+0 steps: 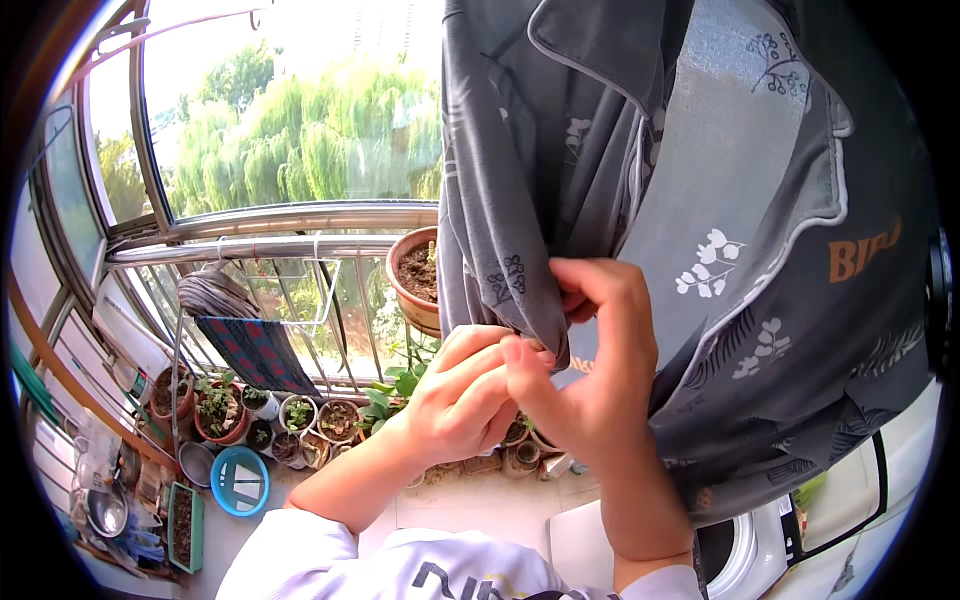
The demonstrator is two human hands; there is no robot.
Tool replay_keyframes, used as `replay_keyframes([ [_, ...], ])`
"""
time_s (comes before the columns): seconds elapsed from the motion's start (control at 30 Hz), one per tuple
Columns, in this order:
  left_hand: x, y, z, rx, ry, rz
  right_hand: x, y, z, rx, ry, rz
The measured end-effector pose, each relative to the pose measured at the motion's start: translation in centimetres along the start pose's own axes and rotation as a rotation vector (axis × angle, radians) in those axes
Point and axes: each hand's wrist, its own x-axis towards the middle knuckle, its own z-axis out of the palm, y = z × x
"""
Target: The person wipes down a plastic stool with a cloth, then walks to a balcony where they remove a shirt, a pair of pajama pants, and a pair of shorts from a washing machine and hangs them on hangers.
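A dark grey pyjama top (750,375) with light piping and printed leaf sprigs hangs at the right, large and close before me. Its sleeve (495,187) droops on the near left side of the garment. The bunched lower end of that sleeve is between my two hands. My left hand (465,397) pinches the tip from below, fingers curled in. From the right, my right hand (600,375) grips the same end, with its thumb close to the left fingers. The fingertips partly hide the cuff.
Potted plants (220,412) line the floor under the window railing (262,251). A brown pot (416,307) is at railing height beside the sleeve. A blue basin (218,480) and a green planter (196,529) stand at left. A white front-loading washing machine (761,551) is at lower right.
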Motion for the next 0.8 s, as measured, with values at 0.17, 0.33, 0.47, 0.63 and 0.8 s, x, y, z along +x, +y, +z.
replay_keyframes([
  [0.17,-1.5,1.1,0.5,-0.036,-0.063,-0.039,-0.5,3.1,-0.5,0.163,-0.121,0.275],
  [0.33,-1.6,1.3,-0.8,-0.089,0.219,-0.388,-1.2,3.0,0.6,0.914,0.053,0.633],
  [0.47,1.5,2.2,-1.7,-0.310,0.400,-0.567,-1.3,1.6,1.3,1.198,0.116,0.768],
  [0.63,1.9,3.0,-2.6,-0.820,0.426,-0.587,-2.7,2.9,2.0,1.139,0.127,0.472],
  [0.8,0.4,4.4,-2.9,-0.511,0.479,-0.606,-3.1,-1.0,0.5,-0.096,0.257,-0.278],
])
